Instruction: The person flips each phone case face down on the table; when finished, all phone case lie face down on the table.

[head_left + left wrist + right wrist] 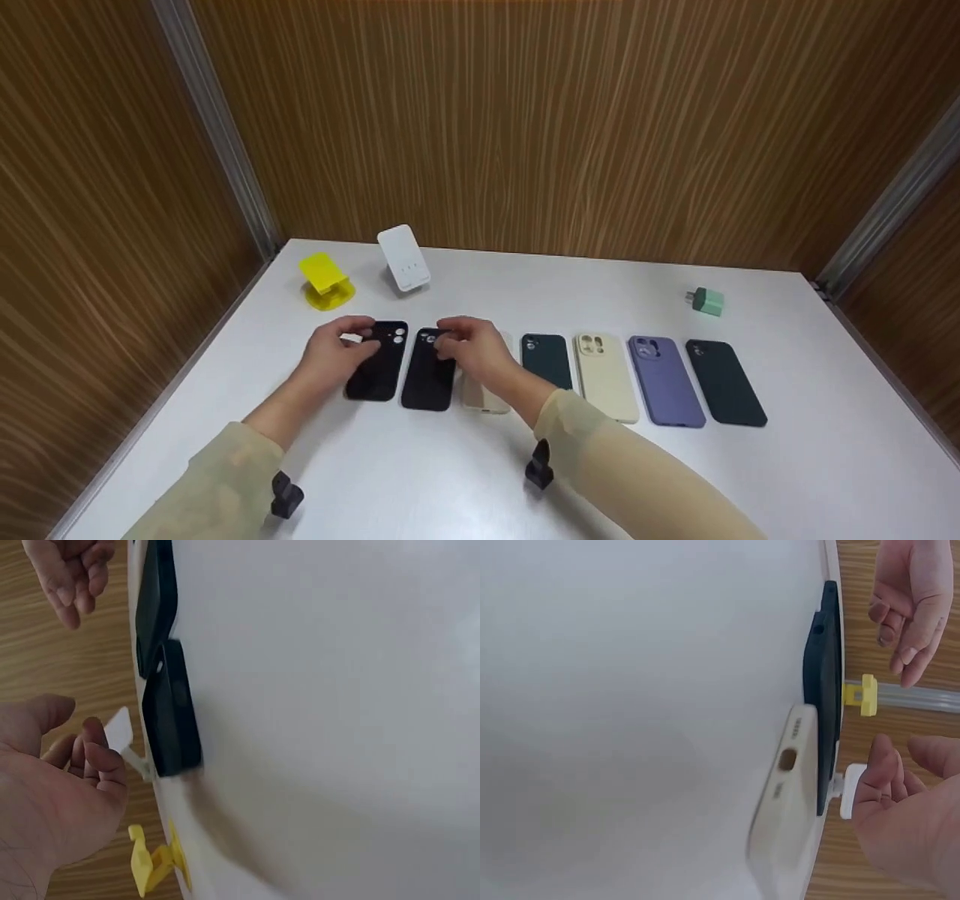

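In the head view my left hand [330, 354] hovers over the leftmost black phone case [377, 375], its thumb and fingers apart with nothing between them. My right hand [480, 351] is over the top of the second black phone case [427, 386], with fingers loosely bent. Both wrist views show the left hand [64, 791] and right hand [907, 814] raised off the cases and holding nothing. Beneath the right wrist lies a pale cream case [480, 403], partly hidden by the arm.
Rightward the row continues with a dark green case [546, 360], a cream case [611, 382], a purple case [667, 390] and another dark case [727, 386]. Behind stand a yellow phone stand [322, 275], a white stand [403, 259] and a green plug charger [709, 301]. Wood-grain panels enclose the table.
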A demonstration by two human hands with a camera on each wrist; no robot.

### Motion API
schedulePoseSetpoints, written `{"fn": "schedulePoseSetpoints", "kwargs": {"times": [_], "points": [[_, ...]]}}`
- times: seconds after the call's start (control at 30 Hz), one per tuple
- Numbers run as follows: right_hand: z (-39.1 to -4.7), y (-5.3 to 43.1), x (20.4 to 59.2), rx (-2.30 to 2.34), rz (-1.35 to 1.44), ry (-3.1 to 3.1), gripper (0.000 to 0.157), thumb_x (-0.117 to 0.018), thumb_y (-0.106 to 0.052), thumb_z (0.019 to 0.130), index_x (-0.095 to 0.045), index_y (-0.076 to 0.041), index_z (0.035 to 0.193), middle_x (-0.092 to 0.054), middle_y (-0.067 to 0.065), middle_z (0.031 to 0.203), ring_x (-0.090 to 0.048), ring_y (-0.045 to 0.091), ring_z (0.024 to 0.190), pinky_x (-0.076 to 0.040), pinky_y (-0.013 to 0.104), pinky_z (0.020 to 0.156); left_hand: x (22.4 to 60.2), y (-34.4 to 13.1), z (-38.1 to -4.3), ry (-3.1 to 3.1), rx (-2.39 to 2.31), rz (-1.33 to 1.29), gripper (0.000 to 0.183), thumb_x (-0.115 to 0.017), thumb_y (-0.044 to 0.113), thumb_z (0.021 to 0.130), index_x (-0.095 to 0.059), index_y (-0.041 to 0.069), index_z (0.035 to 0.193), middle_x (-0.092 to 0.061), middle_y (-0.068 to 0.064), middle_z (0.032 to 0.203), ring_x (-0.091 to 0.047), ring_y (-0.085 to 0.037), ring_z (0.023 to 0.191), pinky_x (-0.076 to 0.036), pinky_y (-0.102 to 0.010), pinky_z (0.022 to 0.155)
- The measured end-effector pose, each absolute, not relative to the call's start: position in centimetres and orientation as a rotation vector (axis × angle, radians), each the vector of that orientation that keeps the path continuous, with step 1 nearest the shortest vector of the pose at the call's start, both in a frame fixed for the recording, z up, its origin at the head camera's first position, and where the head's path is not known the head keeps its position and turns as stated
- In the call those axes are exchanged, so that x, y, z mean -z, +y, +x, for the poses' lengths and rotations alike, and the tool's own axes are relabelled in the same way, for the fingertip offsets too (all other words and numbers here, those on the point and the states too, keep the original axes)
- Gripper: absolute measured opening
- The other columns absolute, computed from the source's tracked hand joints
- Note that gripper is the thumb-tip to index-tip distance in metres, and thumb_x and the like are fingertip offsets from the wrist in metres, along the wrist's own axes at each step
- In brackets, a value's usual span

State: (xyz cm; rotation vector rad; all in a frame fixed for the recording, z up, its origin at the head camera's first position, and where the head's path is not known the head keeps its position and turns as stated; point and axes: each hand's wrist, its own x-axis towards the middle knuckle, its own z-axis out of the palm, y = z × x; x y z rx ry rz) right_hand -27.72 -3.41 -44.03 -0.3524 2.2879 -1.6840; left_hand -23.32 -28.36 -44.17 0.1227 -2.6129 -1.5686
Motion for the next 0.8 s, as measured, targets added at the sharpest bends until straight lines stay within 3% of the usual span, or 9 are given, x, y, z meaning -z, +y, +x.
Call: {"fn": "schedulePoseSetpoints", "kwargs": {"times": [0.13, 0.43, 0.53, 0.6, 0.7, 0.8], "points": [[-27.6, -4.3, 44.0, 1.696, -0.375, 2.274, 0.039, -0.069, -0.011, 0.102, -0.067, -0.006, 0.141, -0.072, 0.005, 0.11, -0.07, 0.019, 0.1, -0.057, 0.037, 0.093, 44.1, -29.3, -23.4, -2.64, 1.541, 0.148, 0.045, -0.073, 0.012, 0.099, -0.063, -0.001, 0.141, -0.064, -0.022, 0.132, -0.062, -0.028, 0.101, -0.05, -0.025, 0.079], [-27.6, -6.5, 44.6, 1.681, -0.423, 2.282, 0.04, -0.07, -0.009, 0.101, -0.066, -0.001, 0.139, -0.071, 0.004, 0.105, -0.066, 0.015, 0.093, -0.057, 0.031, 0.085, 45.7, -30.9, -23.6, -2.62, 1.685, 0.262, 0.051, -0.072, 0.014, 0.1, -0.057, 0.0, 0.147, -0.058, -0.021, 0.138, -0.063, -0.026, 0.099, -0.052, -0.028, 0.073], [-27.7, -7.0, 44.9, 1.679, -0.421, 2.292, 0.041, -0.071, -0.007, 0.1, -0.066, 0.001, 0.14, -0.072, 0.004, 0.104, -0.067, 0.014, 0.091, -0.057, 0.029, 0.082, 46.4, -31.0, -23.6, -2.604, 1.758, 0.29, 0.053, -0.071, 0.012, 0.1, -0.054, -0.002, 0.149, -0.055, -0.022, 0.139, -0.064, -0.029, 0.106, -0.054, -0.03, 0.079], [-27.7, -7.3, 45.0, 1.672, -0.421, 2.293, 0.042, -0.071, -0.006, 0.099, -0.065, 0.001, 0.14, -0.072, 0.004, 0.103, -0.069, 0.014, 0.09, -0.058, 0.029, 0.081, 46.9, -30.9, -23.7, -2.613, 1.775, 0.308, 0.054, -0.071, 0.012, 0.101, -0.053, -0.002, 0.15, -0.054, -0.023, 0.142, -0.062, -0.031, 0.118, -0.055, -0.033, 0.092], [-27.7, -7.6, 45.2, 1.649, -0.423, 2.278, 0.044, -0.071, -0.006, 0.099, -0.064, 0.0, 0.142, -0.072, 0.003, 0.102, -0.07, 0.015, 0.09, -0.059, 0.03, 0.08, 47.3, -30.9, -23.6, -2.634, 1.763, 0.325, 0.056, -0.072, 0.013, 0.101, -0.052, -0.002, 0.151, -0.053, -0.025, 0.145, -0.056, -0.035, 0.13, -0.05, -0.04, 0.106], [-27.7, -7.9, 45.4, 1.629, -0.419, 2.252, 0.047, -0.072, -0.006, 0.099, -0.063, -0.001, 0.144, -0.073, 0.002, 0.102, -0.071, 0.015, 0.092, -0.06, 0.031, 0.081, 47.6, -30.8, -23.6, -2.646, 1.738, 0.339, 0.056, -0.072, 0.013, 0.101, -0.052, -0.003, 0.151, -0.054, -0.027, 0.146, -0.053, -0.037, 0.132, -0.046, -0.045, 0.111]]}}
